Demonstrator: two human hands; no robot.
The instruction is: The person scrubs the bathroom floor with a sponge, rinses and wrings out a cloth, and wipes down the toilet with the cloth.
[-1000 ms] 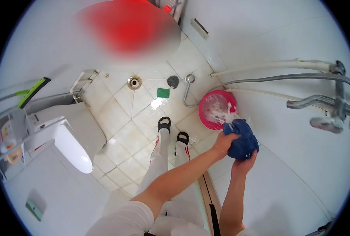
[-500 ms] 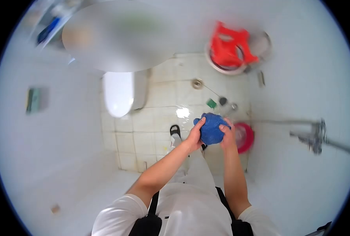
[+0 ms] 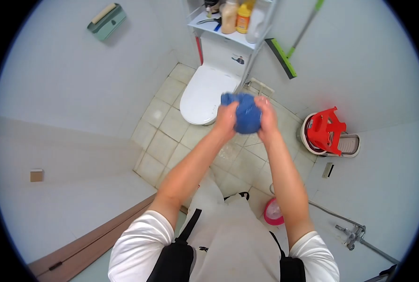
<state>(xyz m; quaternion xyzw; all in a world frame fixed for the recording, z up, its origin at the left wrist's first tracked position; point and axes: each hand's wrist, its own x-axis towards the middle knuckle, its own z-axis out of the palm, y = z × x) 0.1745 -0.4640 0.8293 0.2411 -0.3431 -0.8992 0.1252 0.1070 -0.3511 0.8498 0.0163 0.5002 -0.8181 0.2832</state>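
Note:
A bunched-up blue cloth (image 3: 248, 115) is held out in front of me between both hands, above the tiled floor. My left hand (image 3: 227, 117) grips its left side with the thumb on top. On the opposite side my right hand (image 3: 267, 117) is closed on it, and its fingers look wet. Behind and left of the cloth is a white toilet (image 3: 204, 96) with its lid down. The fingers beneath the cloth are hidden.
Bottles stand on a white shelf rack (image 3: 223, 34) over the toilet. A green squeegee (image 3: 282, 58) leans on the wall. Right are a red stool (image 3: 326, 130) on a bucket, a pink basin (image 3: 274, 212) and a shower tap (image 3: 353, 235). A brown door frame (image 3: 96, 235) lies lower left.
My view has turned left, bringing the toilet and shelf to the middle. Both hands have carried the blue cloth away from the basin side, arms stretched further out.

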